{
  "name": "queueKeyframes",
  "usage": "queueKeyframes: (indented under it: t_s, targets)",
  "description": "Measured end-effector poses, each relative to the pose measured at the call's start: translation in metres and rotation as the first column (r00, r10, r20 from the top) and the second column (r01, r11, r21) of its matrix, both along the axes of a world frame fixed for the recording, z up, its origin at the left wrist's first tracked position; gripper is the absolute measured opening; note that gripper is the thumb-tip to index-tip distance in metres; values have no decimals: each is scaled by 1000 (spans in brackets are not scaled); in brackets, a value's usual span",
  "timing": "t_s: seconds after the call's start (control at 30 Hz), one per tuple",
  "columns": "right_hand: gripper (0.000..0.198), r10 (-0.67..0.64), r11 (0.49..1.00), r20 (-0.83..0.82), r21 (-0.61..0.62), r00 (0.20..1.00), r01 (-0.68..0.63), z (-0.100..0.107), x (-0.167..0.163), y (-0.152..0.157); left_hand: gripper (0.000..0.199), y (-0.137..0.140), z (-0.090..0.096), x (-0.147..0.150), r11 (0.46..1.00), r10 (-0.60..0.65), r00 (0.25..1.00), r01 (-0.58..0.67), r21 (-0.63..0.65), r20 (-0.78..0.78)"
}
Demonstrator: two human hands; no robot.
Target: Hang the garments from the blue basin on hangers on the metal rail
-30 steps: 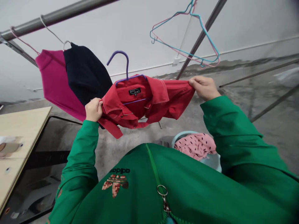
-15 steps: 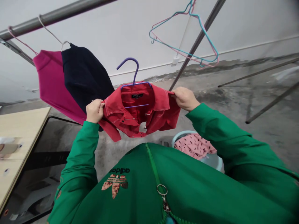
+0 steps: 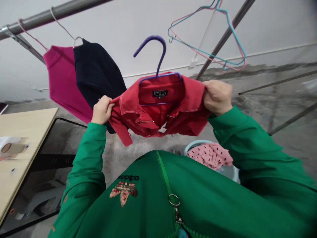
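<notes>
A red collared shirt (image 3: 163, 107) with a black neck label sits on a purple hanger (image 3: 157, 53) whose hook points up, free of the rail. My left hand (image 3: 101, 110) pinches the shirt's left shoulder. My right hand (image 3: 218, 97) grips its right shoulder. Both arms wear green sleeves, and the shirt is held up in front of my chest, below the metal rail (image 3: 49, 15).
A magenta garment (image 3: 63, 82) and a dark navy garment (image 3: 97, 76) hang from the rail at left. Empty pink and blue wire hangers (image 3: 210, 33) hang at upper right. A pale basin (image 3: 229, 170) with pink spotted cloth (image 3: 211, 155) sits below. A wooden table (image 3: 17, 145) stands at left.
The shirt on its hanger has risen higher. My right hand slid inward from the sleeve end to the right shoulder. My left hand kept its grip.
</notes>
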State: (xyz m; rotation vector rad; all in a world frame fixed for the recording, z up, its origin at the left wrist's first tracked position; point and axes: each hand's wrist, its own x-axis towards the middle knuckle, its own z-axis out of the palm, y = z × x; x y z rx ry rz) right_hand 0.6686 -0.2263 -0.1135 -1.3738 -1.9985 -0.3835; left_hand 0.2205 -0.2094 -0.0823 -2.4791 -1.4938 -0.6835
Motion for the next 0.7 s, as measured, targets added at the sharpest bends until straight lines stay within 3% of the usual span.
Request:
queueKeyframes:
  t_s: [0.17,0.27,0.5,0.7]
  targets:
    - [37,-37,994,1,-107,999,37,1,10,7,15,12,-19,6,999,-44,997,45,-27,60]
    - [37,-24,992,-12,-121,1000,23,1,16,8,13,20,-22,12,998,-59,991,62,-17,118]
    - [33,50,993,-139,-99,989,-64,6,23,3,14,32,-28,23,987,-60,979,87,-138,195]
    - [29,22,995,-219,-91,976,-42,26,31,3,48,25,-47,22,968,78,952,-2,-250,296]
